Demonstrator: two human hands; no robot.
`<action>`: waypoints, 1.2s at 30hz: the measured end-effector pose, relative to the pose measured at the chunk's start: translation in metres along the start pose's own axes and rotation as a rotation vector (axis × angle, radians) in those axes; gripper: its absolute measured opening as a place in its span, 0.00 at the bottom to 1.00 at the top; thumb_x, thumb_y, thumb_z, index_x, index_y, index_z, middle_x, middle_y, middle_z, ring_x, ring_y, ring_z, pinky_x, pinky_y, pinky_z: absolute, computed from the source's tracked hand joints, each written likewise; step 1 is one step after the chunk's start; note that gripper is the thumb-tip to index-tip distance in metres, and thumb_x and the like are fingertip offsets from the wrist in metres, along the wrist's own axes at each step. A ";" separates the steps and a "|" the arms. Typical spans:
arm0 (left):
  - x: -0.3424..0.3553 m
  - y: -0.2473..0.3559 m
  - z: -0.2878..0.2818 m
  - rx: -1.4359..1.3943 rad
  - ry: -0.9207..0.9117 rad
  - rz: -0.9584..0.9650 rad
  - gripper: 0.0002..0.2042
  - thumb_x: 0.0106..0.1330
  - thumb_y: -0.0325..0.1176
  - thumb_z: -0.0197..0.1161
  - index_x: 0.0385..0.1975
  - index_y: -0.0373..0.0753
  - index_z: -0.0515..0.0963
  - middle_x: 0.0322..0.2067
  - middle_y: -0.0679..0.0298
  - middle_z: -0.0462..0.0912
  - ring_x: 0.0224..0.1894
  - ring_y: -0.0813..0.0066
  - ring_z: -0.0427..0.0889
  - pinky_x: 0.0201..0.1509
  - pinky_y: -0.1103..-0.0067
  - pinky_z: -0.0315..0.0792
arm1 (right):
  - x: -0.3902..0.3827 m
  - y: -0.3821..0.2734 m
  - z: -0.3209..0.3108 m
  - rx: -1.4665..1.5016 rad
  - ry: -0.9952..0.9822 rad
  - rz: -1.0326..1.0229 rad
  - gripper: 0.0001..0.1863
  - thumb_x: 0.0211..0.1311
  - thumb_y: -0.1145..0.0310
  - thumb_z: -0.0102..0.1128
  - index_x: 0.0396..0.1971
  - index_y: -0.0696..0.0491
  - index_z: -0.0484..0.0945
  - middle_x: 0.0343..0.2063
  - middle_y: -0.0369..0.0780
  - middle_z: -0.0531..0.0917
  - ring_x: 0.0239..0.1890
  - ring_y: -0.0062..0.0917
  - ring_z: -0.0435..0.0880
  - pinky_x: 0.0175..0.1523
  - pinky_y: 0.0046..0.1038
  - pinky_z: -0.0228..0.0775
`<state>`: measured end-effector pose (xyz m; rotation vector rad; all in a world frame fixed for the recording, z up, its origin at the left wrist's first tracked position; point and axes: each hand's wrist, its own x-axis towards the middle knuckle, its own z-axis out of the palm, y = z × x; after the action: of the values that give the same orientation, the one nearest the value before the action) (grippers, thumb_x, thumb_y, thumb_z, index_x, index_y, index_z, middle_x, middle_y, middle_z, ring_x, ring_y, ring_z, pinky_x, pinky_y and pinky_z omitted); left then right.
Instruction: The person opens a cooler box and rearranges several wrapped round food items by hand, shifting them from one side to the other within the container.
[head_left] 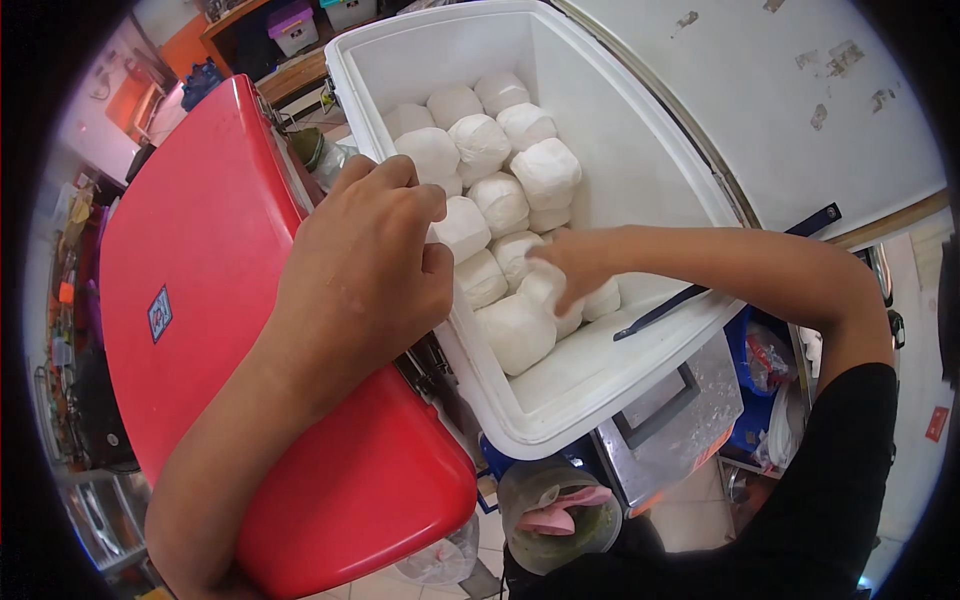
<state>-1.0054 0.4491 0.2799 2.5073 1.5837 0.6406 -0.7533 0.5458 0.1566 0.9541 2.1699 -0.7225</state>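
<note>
Several white, rounded, faceted balls that look like peeled young coconuts are stacked in a deep white cooler box. My right hand reaches in over the right wall, slightly blurred. Its thumb and fingers close around one peeled coconut at the near end of the pile. Over the box's left rim is my left hand, with its fingers curled in. Whatever lies inside that curl, if anything, is hidden from view.
The cooler's red lid hangs open at the left. A narrow dark strip crosses the right rim. Below the near rim stand a clear tub with pink things in it and a grey metal case. A white panel rises at the right.
</note>
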 end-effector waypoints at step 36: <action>0.001 0.001 0.000 -0.013 -0.015 -0.002 0.13 0.49 0.18 0.57 0.35 0.31 0.83 0.37 0.54 0.79 0.47 0.54 0.76 0.52 0.66 0.74 | 0.077 0.009 -0.058 -0.295 0.759 -0.014 0.48 0.50 0.51 0.78 0.70 0.41 0.60 0.63 0.51 0.63 0.59 0.55 0.71 0.61 0.48 0.71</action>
<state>-1.0048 0.4494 0.2806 2.4953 1.5720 0.6287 -0.8066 0.6238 0.1343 1.1728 2.8199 -0.0070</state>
